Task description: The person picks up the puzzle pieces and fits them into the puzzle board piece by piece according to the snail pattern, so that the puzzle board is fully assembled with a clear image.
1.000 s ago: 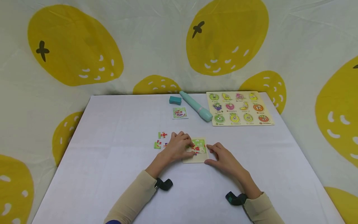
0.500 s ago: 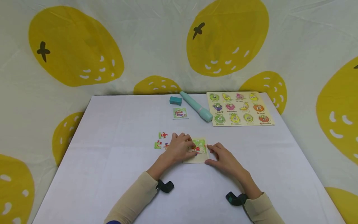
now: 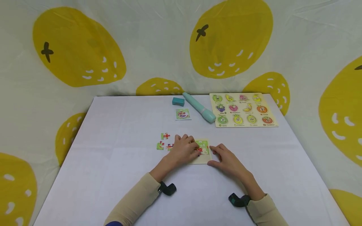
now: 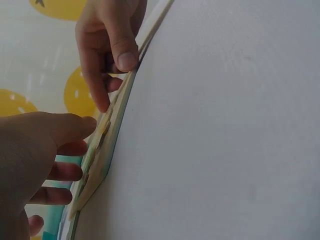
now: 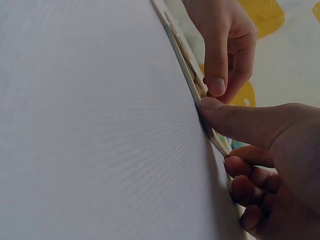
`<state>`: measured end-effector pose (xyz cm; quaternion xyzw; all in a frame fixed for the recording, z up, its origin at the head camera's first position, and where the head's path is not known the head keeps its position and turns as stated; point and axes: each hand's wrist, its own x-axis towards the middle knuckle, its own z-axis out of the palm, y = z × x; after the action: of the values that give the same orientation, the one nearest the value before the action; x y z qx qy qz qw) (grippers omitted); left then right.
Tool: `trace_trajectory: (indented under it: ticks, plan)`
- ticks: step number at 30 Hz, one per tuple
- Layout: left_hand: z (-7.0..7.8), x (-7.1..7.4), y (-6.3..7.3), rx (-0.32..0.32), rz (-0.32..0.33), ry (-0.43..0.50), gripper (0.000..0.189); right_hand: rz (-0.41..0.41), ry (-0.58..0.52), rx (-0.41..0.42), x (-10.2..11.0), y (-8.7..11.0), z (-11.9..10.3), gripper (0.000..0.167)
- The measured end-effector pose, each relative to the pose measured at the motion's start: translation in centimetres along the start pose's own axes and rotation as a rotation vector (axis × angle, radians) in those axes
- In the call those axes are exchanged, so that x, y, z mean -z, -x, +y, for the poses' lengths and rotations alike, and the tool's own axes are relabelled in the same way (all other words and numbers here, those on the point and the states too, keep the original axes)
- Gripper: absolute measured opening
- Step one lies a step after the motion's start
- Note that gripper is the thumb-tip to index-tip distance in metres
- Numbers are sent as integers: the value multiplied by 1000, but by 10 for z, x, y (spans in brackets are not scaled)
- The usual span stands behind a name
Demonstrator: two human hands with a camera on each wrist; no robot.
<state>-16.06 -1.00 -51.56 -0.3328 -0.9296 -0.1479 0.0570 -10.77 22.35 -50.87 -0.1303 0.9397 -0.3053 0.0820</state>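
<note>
A small wooden jigsaw board [image 3: 201, 160] lies at the table's centre, its upper part showing a green and red picture and its lower strip bare wood. Over its left side reaches my left hand [image 3: 183, 150], with thumb and forefinger about a small puzzle piece [image 3: 199, 150] on the board; the hand covers much of the piece. My right hand [image 3: 228, 161] holds the board by its right side, thumb at the near corner and forefinger farther up the edge. Left of the left hand lie loose pieces: a red one [image 3: 165, 136], a green-edged one [image 3: 160, 145] and a partly hidden one [image 3: 169, 146].
Behind the hands lie a small fruit picture card [image 3: 183, 114], a teal block [image 3: 178, 101] and a mint-green stick with a thick end [image 3: 199, 107]. A wooden fruit board [image 3: 244, 110] sits at the back right. A patterned cloth [image 3: 158, 40] hangs behind the table.
My left hand has shifted slightly right over the board, uncovering more of the loose piece beside it. The right hand stays at the board's edge.
</note>
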Motion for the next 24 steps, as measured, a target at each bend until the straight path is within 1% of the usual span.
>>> trace_trajectory:
  ticks: [5, 8, 12, 14, 21, 24]
  plan:
    - [-6, 6, 4, 51, -18, 50, 27, -3, 3, -6, 0, 1, 0, 70]
    - [-13, 11, 7, 81, 9, 59, 27, -7, 7, -4, 0, 1, -1, 70]
    - [-24, 19, 10, 100, 72, 62, 26, -9, 1, 0, 0, 1, -1, 70]
    - [-31, 24, 12, 105, 92, 64, 26, -10, -2, -1, 0, 1, -1, 70]
    - [-55, 39, 19, 167, 98, 146, 33, -9, -4, -1, -1, 0, 1, 71]
    - [-66, 43, 22, 196, 111, 155, 34, -8, -5, 0, -1, 0, 2, 71]
